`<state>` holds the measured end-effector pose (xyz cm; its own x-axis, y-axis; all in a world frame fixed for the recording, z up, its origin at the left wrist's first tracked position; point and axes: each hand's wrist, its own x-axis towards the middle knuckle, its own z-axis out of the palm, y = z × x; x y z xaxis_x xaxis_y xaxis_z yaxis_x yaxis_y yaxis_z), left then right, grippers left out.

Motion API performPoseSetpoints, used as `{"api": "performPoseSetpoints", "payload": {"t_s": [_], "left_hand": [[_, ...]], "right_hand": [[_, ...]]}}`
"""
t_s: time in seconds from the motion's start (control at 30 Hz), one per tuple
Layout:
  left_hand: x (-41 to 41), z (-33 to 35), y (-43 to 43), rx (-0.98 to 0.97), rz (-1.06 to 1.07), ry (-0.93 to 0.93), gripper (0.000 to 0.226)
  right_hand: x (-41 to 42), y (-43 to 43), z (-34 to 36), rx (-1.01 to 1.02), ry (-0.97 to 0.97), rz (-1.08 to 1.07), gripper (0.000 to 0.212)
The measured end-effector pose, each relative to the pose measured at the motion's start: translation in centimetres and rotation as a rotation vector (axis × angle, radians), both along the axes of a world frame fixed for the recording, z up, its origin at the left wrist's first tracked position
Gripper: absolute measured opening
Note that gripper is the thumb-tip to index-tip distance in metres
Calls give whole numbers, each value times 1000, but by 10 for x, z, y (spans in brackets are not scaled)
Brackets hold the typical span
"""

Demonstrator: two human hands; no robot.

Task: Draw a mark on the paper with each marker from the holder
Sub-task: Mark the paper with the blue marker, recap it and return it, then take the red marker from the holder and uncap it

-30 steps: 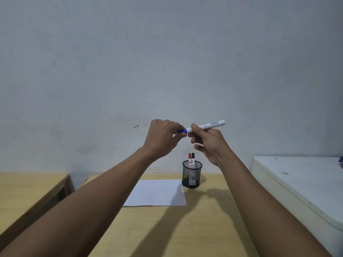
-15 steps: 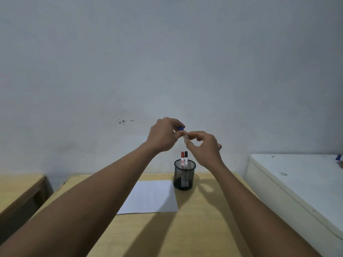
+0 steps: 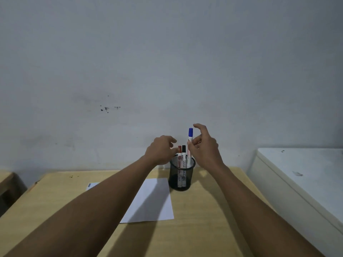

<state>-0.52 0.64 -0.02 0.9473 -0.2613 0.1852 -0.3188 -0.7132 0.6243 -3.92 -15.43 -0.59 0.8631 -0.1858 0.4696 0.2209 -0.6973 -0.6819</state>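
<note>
A black mesh holder [image 3: 182, 178] stands on the wooden table [image 3: 204, 219], just right of a white sheet of paper [image 3: 154, 199]. A red marker [image 3: 179, 156] and a black marker [image 3: 184, 156] stand inside it. My right hand [image 3: 205, 147] pinches a capped blue marker [image 3: 190, 135] upright, its lower end inside the holder's rim and its cap well above the other two; the index finger is lifted. My left hand [image 3: 161, 152] hovers at the holder's left edge, fingers loosely curled and holding nothing, thumb close to the red marker. My left forearm hides most of the paper; short dark lines [image 3: 89, 185] show at its far-left corner.
A white cabinet top [image 3: 306, 179] stands right of the table, slightly higher. Part of another wooden table [image 3: 6, 178] shows at the far left. A bare grey wall [image 3: 167, 71] rises right behind the table.
Both hands came down from chest height, where they were closing the cap on the blue marker. The left hand has let go, and the right hand has turned the marker upright into the holder.
</note>
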Motion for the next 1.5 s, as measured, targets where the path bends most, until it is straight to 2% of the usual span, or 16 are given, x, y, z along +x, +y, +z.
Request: {"api": "performPoseSetpoints", "payload": {"t_s": [0.13,0.23,0.5,0.63,0.8,0.9,1.0,1.1,1.17,1.27,1.33,1.5], "left_hand": [[11,-16,-8,2,-22,30,52],[19,-24,-11,-8,-17,28,47],[26,-34,-16,-159,32,18,30],[23,-25,-18,-278,80,10,21],[5,7,-6,-494,88,-33,26],[-10,37,14,-724,145,-8,19],[-29,65,35,-869,189,15,18],[-53,84,55,-948,217,38,20],[-68,90,71,-947,196,64,19],[-90,92,93,-818,133,57,20],[-103,91,104,-776,83,14,22],[-124,87,126,-603,6,-201,18]], "right_hand": [[8,-3,-17,-139,113,-20,48],[12,-3,-29,-221,176,-34,49],[20,-6,-41,-228,158,-87,36],[17,-6,-34,-193,137,-99,38],[3,0,-8,-47,41,-85,35],[-9,10,15,58,118,14,39],[-26,23,36,254,153,185,41],[-45,38,55,542,105,273,24],[-56,48,67,826,102,318,19],[-68,65,82,1211,100,427,8],[-76,79,86,1239,114,499,5],[-92,115,81,1032,193,584,2]]}}
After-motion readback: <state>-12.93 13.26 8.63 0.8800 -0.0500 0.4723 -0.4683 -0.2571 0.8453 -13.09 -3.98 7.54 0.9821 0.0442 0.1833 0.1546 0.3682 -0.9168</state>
